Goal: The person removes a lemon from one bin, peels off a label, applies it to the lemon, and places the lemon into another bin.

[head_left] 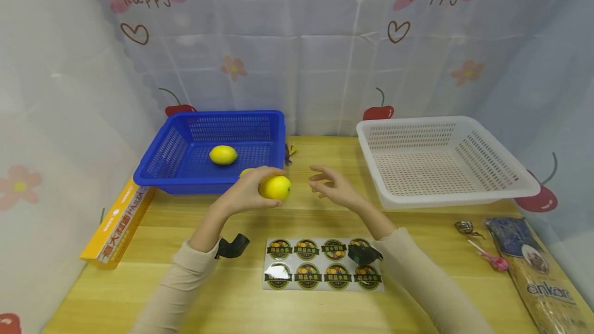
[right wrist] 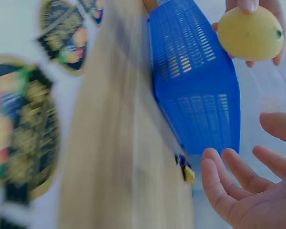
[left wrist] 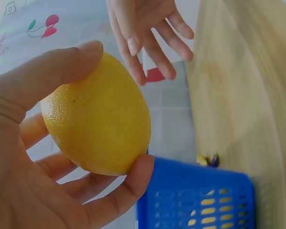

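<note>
My left hand (head_left: 250,190) grips a yellow lemon (head_left: 276,188) above the table, just in front of the blue basket. In the left wrist view the thumb and fingers curl round the lemon (left wrist: 97,117). To its right my right hand (head_left: 337,188) hovers with spread, relaxed fingers and holds nothing; a gap separates it from the lemon. One lemon (head_left: 223,155) lies inside the blue basket (head_left: 211,188). Another yellow fruit (head_left: 247,171) is mostly hidden behind my left hand. Below the hands a sheet of round fruit stickers (head_left: 323,264) lies flat on the table.
A white basket (head_left: 459,200) stands at the back right. An orange pasta box (head_left: 118,226) lies at the left. At the right are a pasta bag (head_left: 540,277), a pink lollipop (head_left: 496,261) and a dark wrapped sweet (head_left: 465,227). Small wrapped sweets (head_left: 289,154) lie beside the blue basket.
</note>
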A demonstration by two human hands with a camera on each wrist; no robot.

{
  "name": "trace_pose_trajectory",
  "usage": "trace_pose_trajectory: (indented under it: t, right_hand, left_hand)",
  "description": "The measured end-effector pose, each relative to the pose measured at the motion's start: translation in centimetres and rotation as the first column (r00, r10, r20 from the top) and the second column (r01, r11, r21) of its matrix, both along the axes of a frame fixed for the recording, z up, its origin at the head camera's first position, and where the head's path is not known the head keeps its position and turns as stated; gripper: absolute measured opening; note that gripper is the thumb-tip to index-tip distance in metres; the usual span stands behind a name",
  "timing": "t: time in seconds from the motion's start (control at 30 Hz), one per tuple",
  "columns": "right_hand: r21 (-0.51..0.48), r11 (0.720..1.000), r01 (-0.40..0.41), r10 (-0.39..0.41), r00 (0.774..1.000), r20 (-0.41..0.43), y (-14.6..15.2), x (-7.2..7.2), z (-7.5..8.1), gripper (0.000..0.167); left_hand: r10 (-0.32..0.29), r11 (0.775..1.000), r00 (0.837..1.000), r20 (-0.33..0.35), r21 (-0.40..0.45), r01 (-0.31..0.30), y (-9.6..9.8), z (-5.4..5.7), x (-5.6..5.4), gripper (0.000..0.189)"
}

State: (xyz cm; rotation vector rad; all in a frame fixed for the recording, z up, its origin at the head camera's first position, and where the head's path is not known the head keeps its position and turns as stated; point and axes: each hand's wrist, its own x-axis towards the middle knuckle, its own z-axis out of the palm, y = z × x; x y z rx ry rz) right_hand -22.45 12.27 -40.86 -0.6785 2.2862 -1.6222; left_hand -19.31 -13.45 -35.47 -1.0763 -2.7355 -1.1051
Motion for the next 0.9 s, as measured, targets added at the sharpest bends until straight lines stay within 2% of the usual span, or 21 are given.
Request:
trace_pose_trajectory:
  t: [0.13,0.33,0.57,0.67,0.9]
  right_hand:
    - [0.032,0.999,-0.006,0.007,1.000,-0.028,2.2,1.7,-0.8,0.052]
    - [0.090,0.996,0.013,-0.007,0.997,-0.073,5.0,4.4,-2.0,0.050]
    - [0.062,0.996,0.060,-0.054,0.994,-0.096,7.6,7.1,-3.5,0.044]
    - [0.077,0.992,0.102,-0.090,0.986,-0.142,8.3,8.0,-3.8,0.042]
    - [0.143,0.978,0.154,-0.117,0.965,-0.236,9.4,9.4,-3.9,0.041]
  left_hand:
    - [-0.012,0.999,1.000,0.012,-0.034,0.013,1.1,-0.8,0.1,0.058]
    - [-0.031,0.995,0.999,-0.030,-0.100,0.027,3.0,-1.4,0.4,0.059]
    - [-0.033,0.991,0.998,-0.061,-0.130,0.025,5.0,-2.6,0.2,0.058]
    - [-0.020,0.990,0.998,-0.054,-0.141,0.012,5.8,-3.2,0.0,0.057]
    - [-0.007,0.985,0.999,0.038,-0.172,0.013,6.9,-4.7,-0.8,0.058]
